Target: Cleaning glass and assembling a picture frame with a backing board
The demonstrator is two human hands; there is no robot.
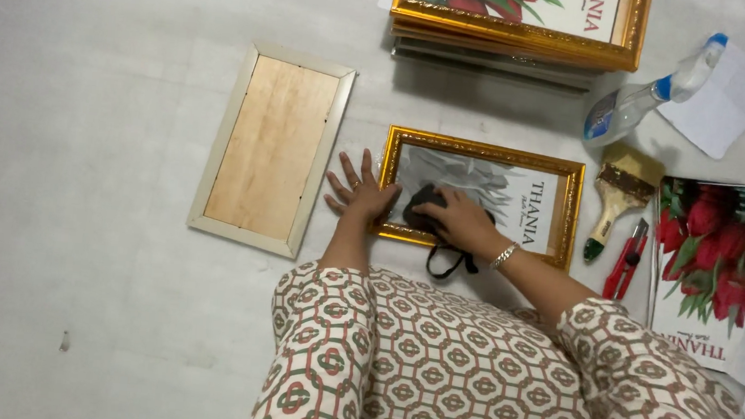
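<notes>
Left hand (358,190): flat, fingers spread, bracing gold frame (479,197).
Right hand (457,219): grasping dark cloth (423,207) on the glass.
Risk: hard pressing could crack glass or slide frame.

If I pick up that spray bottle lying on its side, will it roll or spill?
The spray bottle looks round-bodied and lies on its side, so a nudge could probably roll it. It seems clear plastic, likely light and a bit slippery. Whether it leaks cannot be told from here.

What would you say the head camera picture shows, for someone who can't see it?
A person's right hand presses a black cloth on a gold frame lying on the floor, while the left hand holds the frame's edge. A face-down frame lies left; a brush, spray bottle, cutter and flower prints lie right.
</notes>
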